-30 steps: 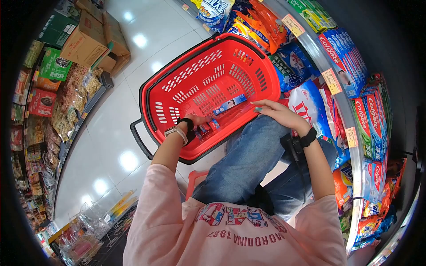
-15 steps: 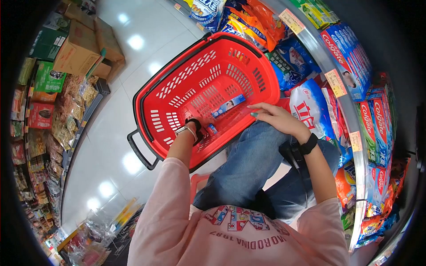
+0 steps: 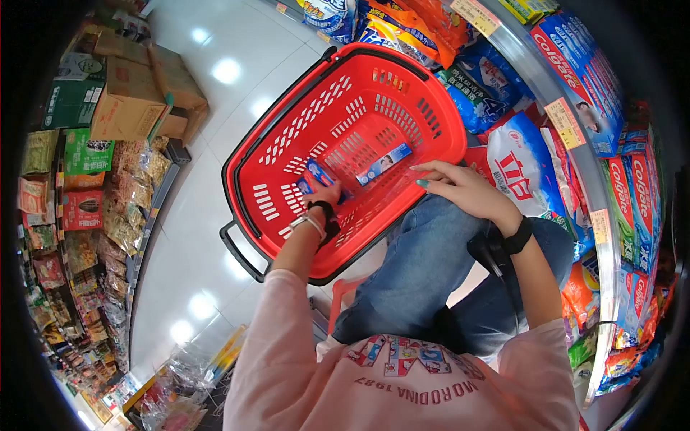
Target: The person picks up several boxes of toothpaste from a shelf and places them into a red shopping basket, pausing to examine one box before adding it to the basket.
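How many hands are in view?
2: the bare left hand holds blue-and-red packaging inside the red plastic basket; the bare right hand is by the basket's edge. No others show.

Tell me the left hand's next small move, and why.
Probably lay the blue-and-red box down beside the blue-and-white box: the left hand appears to hold it inside the red basket, where the other box lies within a short move.

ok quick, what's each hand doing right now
Left hand: closed on blue-and-red packaging inside the red basket.
Right hand: open, empty, over the knee.
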{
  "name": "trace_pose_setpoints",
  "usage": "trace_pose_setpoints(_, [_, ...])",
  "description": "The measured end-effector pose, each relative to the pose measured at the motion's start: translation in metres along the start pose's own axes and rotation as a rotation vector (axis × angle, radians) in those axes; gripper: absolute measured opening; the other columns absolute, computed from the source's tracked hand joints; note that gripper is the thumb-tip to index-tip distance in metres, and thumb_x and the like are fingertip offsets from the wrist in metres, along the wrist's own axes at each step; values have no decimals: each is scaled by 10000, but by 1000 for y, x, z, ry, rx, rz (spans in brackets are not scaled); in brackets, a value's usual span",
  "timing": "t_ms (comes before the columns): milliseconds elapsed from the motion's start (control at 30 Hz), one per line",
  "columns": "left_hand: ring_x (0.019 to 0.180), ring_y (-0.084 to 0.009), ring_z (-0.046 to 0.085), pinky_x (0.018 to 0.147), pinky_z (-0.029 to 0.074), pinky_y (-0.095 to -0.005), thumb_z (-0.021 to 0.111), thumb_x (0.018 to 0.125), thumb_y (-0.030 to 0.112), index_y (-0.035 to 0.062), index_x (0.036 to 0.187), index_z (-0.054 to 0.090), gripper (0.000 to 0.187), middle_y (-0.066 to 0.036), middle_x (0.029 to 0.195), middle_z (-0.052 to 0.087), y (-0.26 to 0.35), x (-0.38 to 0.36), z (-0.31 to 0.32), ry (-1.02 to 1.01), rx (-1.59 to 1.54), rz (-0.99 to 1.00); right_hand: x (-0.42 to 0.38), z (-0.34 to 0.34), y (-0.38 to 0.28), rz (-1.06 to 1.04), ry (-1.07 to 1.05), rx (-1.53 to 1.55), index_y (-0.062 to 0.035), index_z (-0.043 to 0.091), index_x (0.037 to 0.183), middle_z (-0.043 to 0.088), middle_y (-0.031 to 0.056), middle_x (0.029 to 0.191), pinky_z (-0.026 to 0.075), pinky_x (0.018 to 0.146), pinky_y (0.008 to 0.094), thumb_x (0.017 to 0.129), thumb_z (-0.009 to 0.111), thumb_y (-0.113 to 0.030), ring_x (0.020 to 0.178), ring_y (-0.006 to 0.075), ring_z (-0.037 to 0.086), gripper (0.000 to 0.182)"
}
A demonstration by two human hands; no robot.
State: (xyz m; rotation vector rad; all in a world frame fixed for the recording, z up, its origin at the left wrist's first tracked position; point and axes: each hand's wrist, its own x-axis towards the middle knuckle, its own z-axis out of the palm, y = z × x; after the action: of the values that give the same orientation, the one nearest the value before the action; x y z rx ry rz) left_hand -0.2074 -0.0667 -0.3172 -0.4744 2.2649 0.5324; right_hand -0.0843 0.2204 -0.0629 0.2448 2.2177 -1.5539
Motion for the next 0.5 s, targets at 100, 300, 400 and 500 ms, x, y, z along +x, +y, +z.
trace_pose_setpoints(100, [1333, -524, 41, 1079, 106, -577, 598, 636, 690, 194, 1423, -193, 1221, -354, 1438, -58, -45, 84, 80, -225, 432, -13, -2, 1, 6, 13, 15, 37, -90, 536, 1213, 650, 148, 1010, 458, 810, 311, 872, 555, -329, 899, 215, 626, 417])
trace_pose_setpoints(300, [1343, -477, -124, 1078, 43, -590, 632, 567, 758, 98, 1361, -300, 1391, -313, 1440, -168, -19, 86, 110, -175, 667, -119, -5, -5, 7, 17, 31, 43, -87, 545, 1196, 655, 139, 1008, 463, 803, 318, 873, 556, -323, 918, 223, 635, 401])
trace_pose_setpoints(400, [1347, -479, 8, 1072, 119, -590, 711, 600, 606, 66, 1411, -99, 1267, -326, 1443, -29, 28, 46, 72, -137, 518, 182, -7, -5, 8, 2, 28, 61, -75, 546, 1192, 658, 140, 999, 464, 802, 318, 870, 562, -318, 923, 226, 638, 404])
trace_pose_setpoints(500, [1312, -422, 206, 1036, 227, -571, 735, 654, 457, 44, 1370, 187, 991, -261, 1405, 202, 75, 9, 44, -5, 539, 497, -8, -6, 7, -1, 42, 45, -60, 551, 1174, 660, 139, 981, 467, 798, 323, 863, 573, -311, 920, 223, 640, 400])
